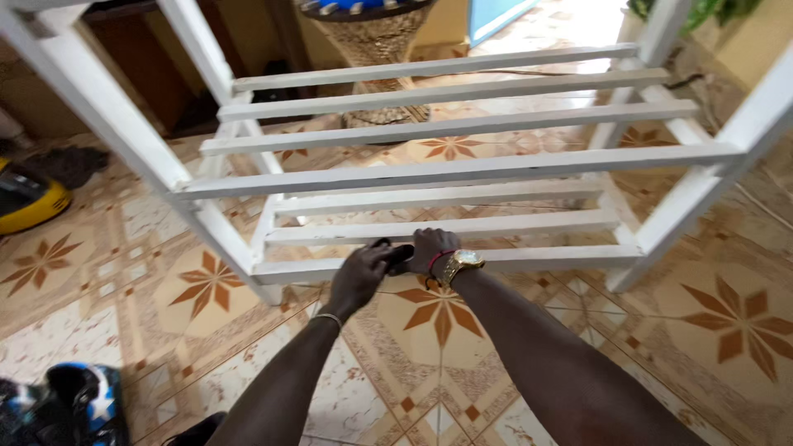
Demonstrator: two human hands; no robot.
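A white wooden slatted rack (462, 169) stands on the tiled floor in front of me, with two tiers of long slats. Both my hands reach to the front slat of the lower tier. My left hand (361, 277) and my right hand (431, 250) are closed together on a small black object (398, 254) right at that slat; what the object is cannot be told. A gold watch and a red band sit on my right wrist, a thin bracelet on my left.
A woven basket stand (376, 41) stands behind the rack. A yellow and black item (25, 198) lies at the left edge. A black, blue and white shoe (78, 400) lies at the bottom left. A cable (760, 202) runs along the floor at right.
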